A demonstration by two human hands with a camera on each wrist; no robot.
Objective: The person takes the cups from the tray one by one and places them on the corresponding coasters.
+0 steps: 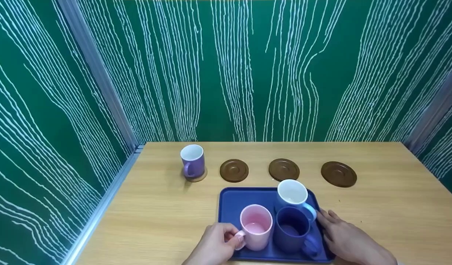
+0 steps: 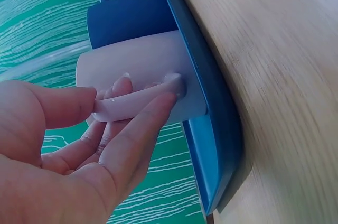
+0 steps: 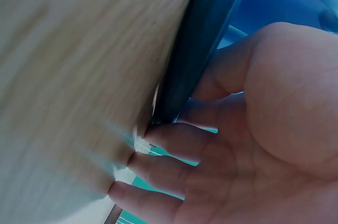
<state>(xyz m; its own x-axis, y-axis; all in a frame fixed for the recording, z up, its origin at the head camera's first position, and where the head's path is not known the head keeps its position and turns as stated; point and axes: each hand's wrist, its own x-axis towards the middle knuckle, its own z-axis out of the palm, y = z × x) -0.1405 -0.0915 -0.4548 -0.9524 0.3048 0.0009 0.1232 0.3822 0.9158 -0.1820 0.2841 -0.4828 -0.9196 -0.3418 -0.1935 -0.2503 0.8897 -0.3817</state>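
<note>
1. Right hand [image 1: 349, 235] lies with fingers extended along the right edge of a blue rectangular tray [image 1: 244, 198], fingertips down at the pale wood-grain tabletop [image 1: 156, 221], which spreads on both sides of the tray.
2. Beyond the tray's far edge, three round dark-brown coasters [image 1: 284, 169] run from centre to right of the frame.
3. At lower centre, the left hand [image 1: 215, 243] pinches the handle of a pink cylindrical mug [image 1: 260, 241] between thumb and fingers; the mug is upright, just right of that hand.
4. Inside the tray, right of the pink mug, stand a dark-blue mug [image 1: 290, 243] and, behind it, a light-blue mug with a white interior [image 1: 292, 191].
5. Left of the coasters, a purple white-lined mug [image 1: 196, 163] stands on a tan round coaster [image 1: 199, 179].
</note>
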